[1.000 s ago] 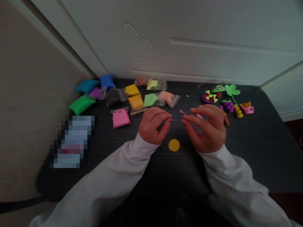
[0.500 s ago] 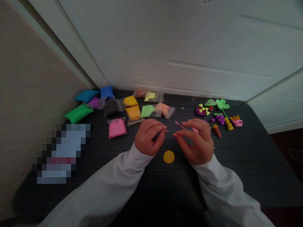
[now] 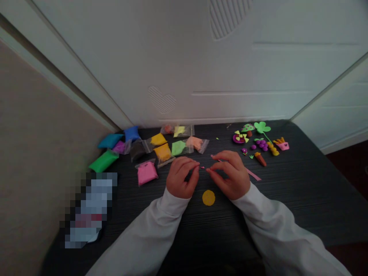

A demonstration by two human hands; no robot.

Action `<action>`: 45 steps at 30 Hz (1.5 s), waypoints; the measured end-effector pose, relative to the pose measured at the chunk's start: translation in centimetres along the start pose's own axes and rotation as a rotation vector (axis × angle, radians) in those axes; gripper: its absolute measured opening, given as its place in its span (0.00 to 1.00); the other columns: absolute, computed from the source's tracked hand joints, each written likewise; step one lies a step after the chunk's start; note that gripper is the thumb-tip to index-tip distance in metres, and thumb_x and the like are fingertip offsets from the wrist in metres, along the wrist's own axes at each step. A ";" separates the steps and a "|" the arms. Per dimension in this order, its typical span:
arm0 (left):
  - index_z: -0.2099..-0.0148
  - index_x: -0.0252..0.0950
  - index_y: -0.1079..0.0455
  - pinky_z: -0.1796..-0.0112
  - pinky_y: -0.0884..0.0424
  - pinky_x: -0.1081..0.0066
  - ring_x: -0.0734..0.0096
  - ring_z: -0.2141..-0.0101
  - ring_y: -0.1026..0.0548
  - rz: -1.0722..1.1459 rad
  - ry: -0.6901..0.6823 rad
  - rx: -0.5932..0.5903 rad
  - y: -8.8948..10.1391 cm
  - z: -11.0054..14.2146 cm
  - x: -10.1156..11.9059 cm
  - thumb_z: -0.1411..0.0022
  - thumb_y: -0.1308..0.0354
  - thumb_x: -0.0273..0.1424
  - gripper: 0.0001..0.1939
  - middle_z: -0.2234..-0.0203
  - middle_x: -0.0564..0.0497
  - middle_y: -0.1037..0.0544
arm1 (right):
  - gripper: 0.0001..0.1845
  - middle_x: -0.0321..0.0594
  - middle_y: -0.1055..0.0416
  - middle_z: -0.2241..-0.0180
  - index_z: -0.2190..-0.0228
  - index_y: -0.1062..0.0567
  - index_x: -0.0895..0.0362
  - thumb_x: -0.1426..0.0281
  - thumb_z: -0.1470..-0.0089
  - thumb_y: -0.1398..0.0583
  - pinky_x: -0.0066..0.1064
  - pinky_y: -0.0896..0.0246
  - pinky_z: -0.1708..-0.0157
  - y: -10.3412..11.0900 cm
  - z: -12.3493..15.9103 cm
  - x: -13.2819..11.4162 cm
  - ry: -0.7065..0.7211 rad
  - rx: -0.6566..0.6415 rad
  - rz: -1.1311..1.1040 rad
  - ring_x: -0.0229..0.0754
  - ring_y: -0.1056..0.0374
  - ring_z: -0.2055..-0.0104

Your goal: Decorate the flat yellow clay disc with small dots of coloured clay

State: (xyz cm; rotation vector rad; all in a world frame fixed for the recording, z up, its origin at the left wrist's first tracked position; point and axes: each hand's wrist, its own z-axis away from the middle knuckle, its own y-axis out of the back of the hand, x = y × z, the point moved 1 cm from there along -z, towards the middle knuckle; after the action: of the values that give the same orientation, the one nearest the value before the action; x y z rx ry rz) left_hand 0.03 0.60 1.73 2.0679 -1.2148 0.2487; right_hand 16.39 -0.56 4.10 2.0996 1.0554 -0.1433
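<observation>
My left hand [image 3: 183,177] is closed in a pinch, thumb against fingertips. A tiny bit of pink clay [image 3: 202,167] shows at its fingertips, in the narrow gap between my two hands. My right hand [image 3: 230,174] also pinches, its thumb and forefinger close to that bit; whatever lies between them is too small to make out. Beneath my right hand passes a slim pink tool [image 3: 254,174], its middle hidden by the hand. A flat yellow clay disc [image 3: 208,197] with a scalloped edge lies on the dark table [image 3: 184,226], just below my hands.
Bags of coloured clay, among them a pink bag [image 3: 146,172] and a green bag [image 3: 104,161], lie left and behind. Small clay models stand at right, including a green clover [image 3: 262,127] and purple grapes [image 3: 261,144]. A pixelated object [image 3: 92,209] lies at left. A white panel [image 3: 184,57] rises behind.
The camera view has shifted, so the table's things appear lower on the left. My hands stay pinched and sit slightly closer together; more of the pink tool shows beside my right hand.
</observation>
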 end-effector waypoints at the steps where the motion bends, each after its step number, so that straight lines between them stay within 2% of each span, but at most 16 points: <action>1: 0.64 0.33 0.33 0.61 0.34 0.67 0.72 0.65 0.32 -0.002 -0.002 0.001 0.0 0.0 0.0 0.54 0.45 0.19 0.12 0.70 0.49 0.29 | 0.05 0.40 0.33 0.66 0.73 0.30 0.56 0.73 0.58 0.40 0.37 0.41 0.60 -0.1 0.0 0.0 -0.005 -0.008 -0.004 0.40 0.39 0.60; 7: 0.64 0.33 0.33 0.62 0.34 0.68 0.72 0.66 0.32 -0.018 -0.010 -0.005 0.0 0.0 -0.2 0.54 0.45 0.19 0.11 0.70 0.50 0.29 | 0.08 0.40 0.33 0.65 0.68 0.30 0.56 0.72 0.55 0.43 0.36 0.42 0.60 -0.1 0.2 0.2 -0.030 -0.057 -0.011 0.39 0.39 0.60; 13: 0.64 0.33 0.33 0.62 0.34 0.68 0.72 0.66 0.31 -0.021 -0.016 -0.011 -0.1 -0.1 -0.3 0.54 0.45 0.20 0.12 0.70 0.50 0.29 | 0.04 0.40 0.33 0.66 0.73 0.30 0.56 0.69 0.55 0.42 0.37 0.43 0.60 0.1 0.2 0.1 -0.058 -0.052 -0.017 0.39 0.39 0.60; 17: 0.64 0.34 0.33 0.62 0.34 0.67 0.72 0.66 0.31 -0.016 -0.006 -0.016 -0.1 -0.1 -0.4 0.53 0.45 0.20 0.11 0.70 0.50 0.29 | 0.04 0.40 0.33 0.66 0.73 0.30 0.56 0.70 0.56 0.42 0.37 0.43 0.61 0.1 0.2 0.0 -0.069 -0.053 -0.031 0.40 0.39 0.61; 25: 0.64 0.34 0.33 0.62 0.34 0.68 0.73 0.66 0.31 -0.017 -0.005 -0.007 -0.1 -0.1 -0.2 0.53 0.45 0.21 0.10 0.70 0.50 0.29 | 0.07 0.39 0.33 0.66 0.69 0.29 0.55 0.72 0.55 0.43 0.35 0.43 0.61 -0.1 0.2 0.2 -0.031 -0.058 -0.026 0.39 0.38 0.61; 45: 0.64 0.33 0.33 0.62 0.33 0.67 0.72 0.65 0.31 -0.021 -0.013 -0.007 -0.1 0.0 -0.3 0.53 0.45 0.20 0.11 0.70 0.49 0.29 | 0.07 0.39 0.32 0.66 0.69 0.28 0.55 0.71 0.55 0.43 0.35 0.43 0.62 -0.1 0.1 0.2 0.004 -0.064 -0.011 0.38 0.37 0.62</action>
State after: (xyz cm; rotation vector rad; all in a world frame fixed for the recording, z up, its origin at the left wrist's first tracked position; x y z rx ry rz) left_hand -0.04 0.80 1.57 2.0778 -1.1996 0.2209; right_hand 16.53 -0.47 3.88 2.0381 1.0600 -0.1097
